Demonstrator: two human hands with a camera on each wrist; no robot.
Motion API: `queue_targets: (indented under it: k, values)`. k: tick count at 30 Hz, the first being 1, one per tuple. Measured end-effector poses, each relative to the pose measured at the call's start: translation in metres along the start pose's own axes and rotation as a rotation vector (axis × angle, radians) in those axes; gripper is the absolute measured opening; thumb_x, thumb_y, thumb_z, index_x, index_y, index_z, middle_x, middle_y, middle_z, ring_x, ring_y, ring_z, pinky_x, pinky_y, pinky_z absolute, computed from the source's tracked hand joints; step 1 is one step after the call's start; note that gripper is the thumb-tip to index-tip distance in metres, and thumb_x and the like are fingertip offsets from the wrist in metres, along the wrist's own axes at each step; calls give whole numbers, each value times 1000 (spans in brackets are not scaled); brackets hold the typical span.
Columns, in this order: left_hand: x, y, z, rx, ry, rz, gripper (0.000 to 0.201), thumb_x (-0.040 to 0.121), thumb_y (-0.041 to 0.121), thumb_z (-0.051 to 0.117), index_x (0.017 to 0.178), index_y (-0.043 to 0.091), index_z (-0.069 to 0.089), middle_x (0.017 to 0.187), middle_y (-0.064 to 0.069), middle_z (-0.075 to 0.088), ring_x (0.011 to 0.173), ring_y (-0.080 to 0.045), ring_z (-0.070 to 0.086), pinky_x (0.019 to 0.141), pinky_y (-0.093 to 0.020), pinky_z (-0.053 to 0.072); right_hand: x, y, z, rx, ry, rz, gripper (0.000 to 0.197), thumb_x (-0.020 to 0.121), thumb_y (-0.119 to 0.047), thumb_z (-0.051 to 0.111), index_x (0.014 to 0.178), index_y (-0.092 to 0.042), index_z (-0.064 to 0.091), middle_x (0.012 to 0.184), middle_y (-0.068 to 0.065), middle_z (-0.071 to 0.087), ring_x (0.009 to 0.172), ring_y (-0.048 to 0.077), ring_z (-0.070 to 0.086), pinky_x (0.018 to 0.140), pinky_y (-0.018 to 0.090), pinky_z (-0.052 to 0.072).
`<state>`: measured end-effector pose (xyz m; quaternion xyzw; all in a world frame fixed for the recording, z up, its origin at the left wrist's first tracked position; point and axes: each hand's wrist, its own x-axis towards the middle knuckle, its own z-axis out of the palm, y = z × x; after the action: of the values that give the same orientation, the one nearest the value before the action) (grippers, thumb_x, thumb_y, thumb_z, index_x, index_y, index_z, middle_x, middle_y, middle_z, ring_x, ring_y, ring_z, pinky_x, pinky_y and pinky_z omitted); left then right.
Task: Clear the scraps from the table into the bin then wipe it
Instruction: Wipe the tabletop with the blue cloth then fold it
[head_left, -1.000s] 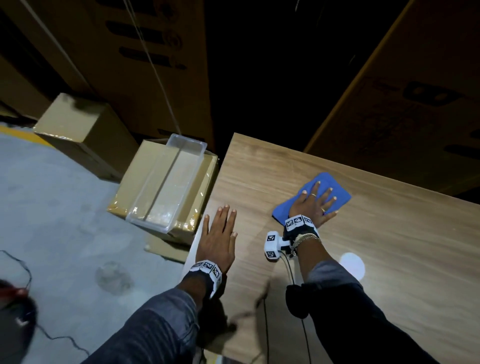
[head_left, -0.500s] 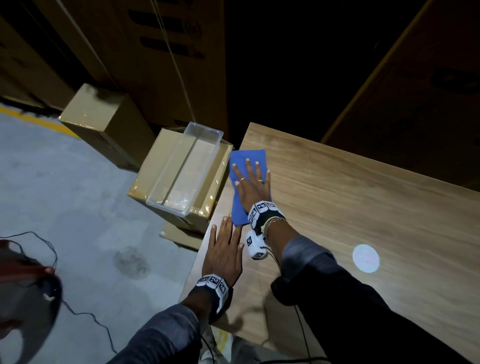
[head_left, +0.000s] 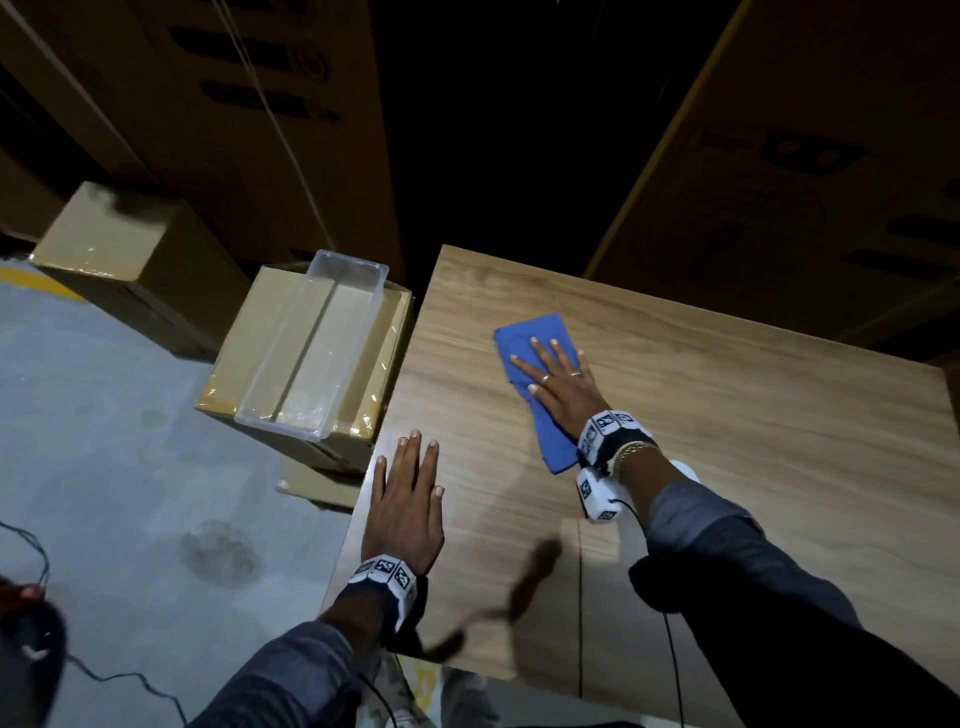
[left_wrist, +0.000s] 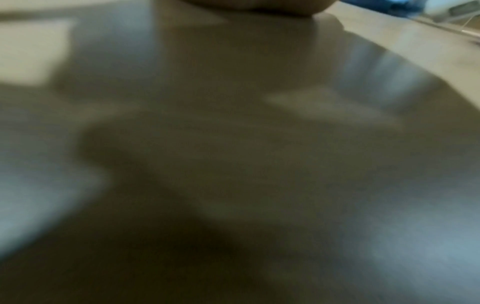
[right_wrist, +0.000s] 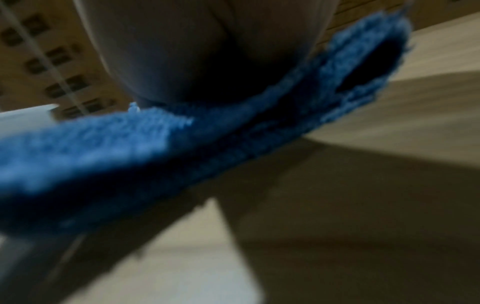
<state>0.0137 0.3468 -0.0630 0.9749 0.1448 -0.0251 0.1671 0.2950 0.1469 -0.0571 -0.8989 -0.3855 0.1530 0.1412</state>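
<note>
A blue cloth (head_left: 524, 335) lies flat on the wooden table (head_left: 727, 441), left of its middle. My right hand (head_left: 558, 376) presses down on the cloth with straight, spread fingers. The right wrist view shows the cloth (right_wrist: 130, 148) up close, blurred, under my palm. My left hand (head_left: 408, 499) lies flat, fingers straight, on the table's left edge and holds nothing. The left wrist view is a blur of tabletop (left_wrist: 233, 164). A clear plastic bin (head_left: 317, 348) stands on a cardboard box (head_left: 244, 353) beside the table's left edge. No scraps show on the table.
A second cardboard box (head_left: 119, 244) sits on the grey floor (head_left: 104, 493) further left. Tall cardboard cartons (head_left: 779, 182) rise behind the table. Black cables (head_left: 670, 649) trail over the table's front edge. A round light spot is partly hidden behind my right wrist.
My right hand slid the cloth from the middle to the table's left edge beside the bin, then back towards the middle. The left hand has stayed flat at the edge.
</note>
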Motion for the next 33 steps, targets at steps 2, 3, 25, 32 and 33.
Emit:
queue_targets:
  k: [2,3,25,32,33]
  values:
    - [0,0,0,11,-1,0,65,105,31,28,167,18,13,175,-6,0,162,-23,1,130,-52,9,-17,20,-5,25,61,120,50,114,-45,26,163,-53,18,176,-14,-3,161,14,-13,129,57,-7]
    - [0,0,0,15,-3,-5,65,105,31,28,167,18,12,175,-5,-1,162,-23,0,130,-52,9,-26,27,-6,36,88,184,50,114,-46,26,163,-53,18,176,-15,-3,160,13,-13,128,54,-8]
    - [-50,-11,1,-9,-38,-37,78,103,41,34,165,3,8,174,-14,0,162,-25,-2,130,-51,10,-40,-92,56,92,375,954,57,113,-47,21,168,-39,7,177,0,-9,163,27,-9,128,59,-8]
    - [-79,-24,1,10,-58,13,75,105,42,32,164,2,11,174,-16,3,162,-28,2,129,-54,13,-4,-161,82,25,317,580,58,112,-43,27,168,-40,9,178,0,-3,164,28,-6,128,62,-3]
    - [-82,-26,1,14,-60,21,75,105,42,32,164,1,12,174,-16,4,162,-29,2,128,-55,13,-2,-170,84,4,290,505,58,113,-43,25,168,-40,8,178,0,-3,164,28,-6,128,62,-3]
